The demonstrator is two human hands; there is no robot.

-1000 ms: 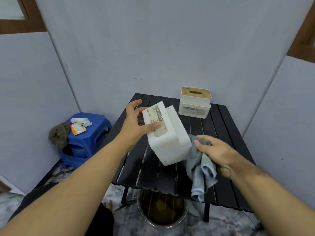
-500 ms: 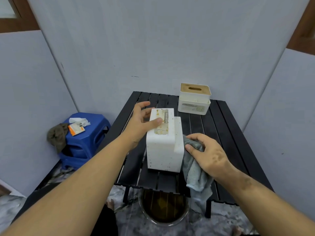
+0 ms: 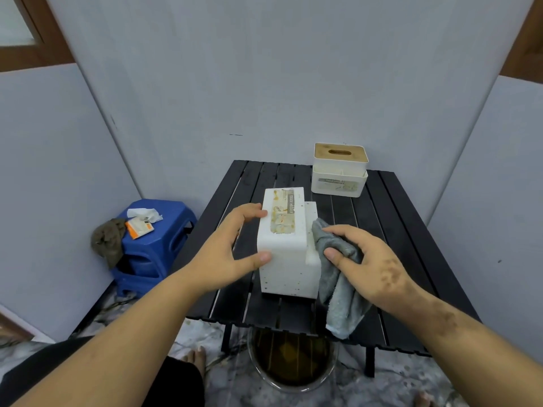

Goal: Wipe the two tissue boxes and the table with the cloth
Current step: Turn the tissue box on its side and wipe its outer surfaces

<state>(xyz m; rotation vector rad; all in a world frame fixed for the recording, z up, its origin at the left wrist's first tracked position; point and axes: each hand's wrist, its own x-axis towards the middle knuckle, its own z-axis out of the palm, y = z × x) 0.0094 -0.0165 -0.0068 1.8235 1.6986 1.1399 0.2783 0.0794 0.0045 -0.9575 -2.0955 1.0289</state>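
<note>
Tissue box (image 3: 286,245): we have it lying near the counter (image 3: 405,230) front edge; looks stiff, light, likely to slide.
Left hand (image 3: 226,254): fingers spread, bracing its left side.
Right hand (image 3: 364,262): presses the soft cloth (image 3: 338,292) against its right side.
Second box (image 3: 339,171): far corner.

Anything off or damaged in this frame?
The near tissue box lies on its side on the table; its label is stained yellowish and its front face is speckled with brown spots. The far tissue box sits upright; its lid section looks slightly offset from the base.
</note>
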